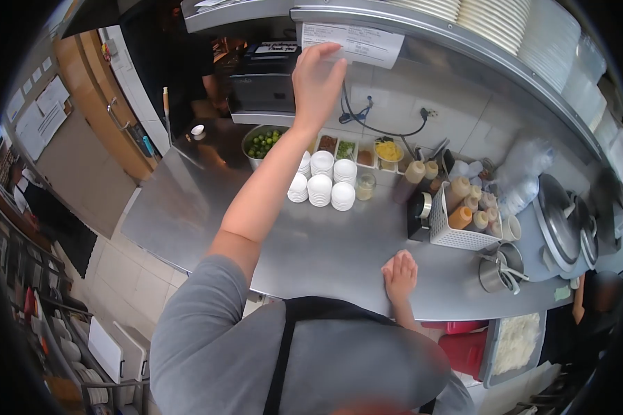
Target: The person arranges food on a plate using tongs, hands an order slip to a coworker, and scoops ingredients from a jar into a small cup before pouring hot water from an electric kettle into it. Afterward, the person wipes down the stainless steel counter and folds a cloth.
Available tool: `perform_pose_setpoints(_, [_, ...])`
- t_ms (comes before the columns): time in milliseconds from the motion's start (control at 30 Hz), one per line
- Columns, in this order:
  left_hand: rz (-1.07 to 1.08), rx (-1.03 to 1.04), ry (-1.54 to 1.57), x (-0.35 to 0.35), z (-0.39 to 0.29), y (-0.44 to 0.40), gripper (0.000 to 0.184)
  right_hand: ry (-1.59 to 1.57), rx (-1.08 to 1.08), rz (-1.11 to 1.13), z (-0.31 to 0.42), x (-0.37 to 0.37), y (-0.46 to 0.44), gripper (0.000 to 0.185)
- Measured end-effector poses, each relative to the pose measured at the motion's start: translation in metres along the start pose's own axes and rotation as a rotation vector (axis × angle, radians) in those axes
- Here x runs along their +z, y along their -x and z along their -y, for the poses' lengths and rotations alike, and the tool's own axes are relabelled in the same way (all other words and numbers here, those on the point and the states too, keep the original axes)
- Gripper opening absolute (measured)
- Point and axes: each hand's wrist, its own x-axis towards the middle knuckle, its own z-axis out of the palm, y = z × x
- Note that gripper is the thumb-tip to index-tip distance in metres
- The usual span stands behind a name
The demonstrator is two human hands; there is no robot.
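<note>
My left hand (pixel 317 86) is raised in front of the shelf, at the left end of a printed paper slip (pixel 367 45). Its thumb and fingers are apart in a curve, with nothing visible between them; whether a fingertip touches the paper I cannot tell. Below that forearm, several stacks of small white cups (pixel 320 188) stand on the steel counter (pixel 284 256). My right hand (pixel 399 275) lies on the counter near its front edge, fingers stretched out, holding nothing. A black-sided box (pixel 418 216) stands beyond it.
A white basket (pixel 464 236) of sauce bottles stands at the right, near metal pots (pixel 495 273) and large lids (pixel 555 218). Along the wall are a bowl of green limes (pixel 263 143), a black printer (pixel 263 90) and topping containers (pixel 345 149). Stacked plates (pixel 495 24) sit overhead. Another person's arm (pixel 579 297) shows far right.
</note>
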Motion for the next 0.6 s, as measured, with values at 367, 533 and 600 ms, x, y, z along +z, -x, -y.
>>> perform_pose_setpoints(367, [0.104,0.450,-0.613,-0.016,-0.022,-0.014,0.033,0.375,0.593,0.071,-0.171,-0.057,0.091,0.060])
perform_pose_setpoints(533, [0.197,0.365,-0.582,-0.022,-0.027,-0.007,0.035,0.674,1.024,-0.050,-0.205,-0.055,0.068,0.052])
perform_pose_setpoints(600, [0.144,0.485,-0.518,-0.029,0.002,0.001,0.031,0.700,0.768,0.021,-0.178,-0.043,0.051,0.041])
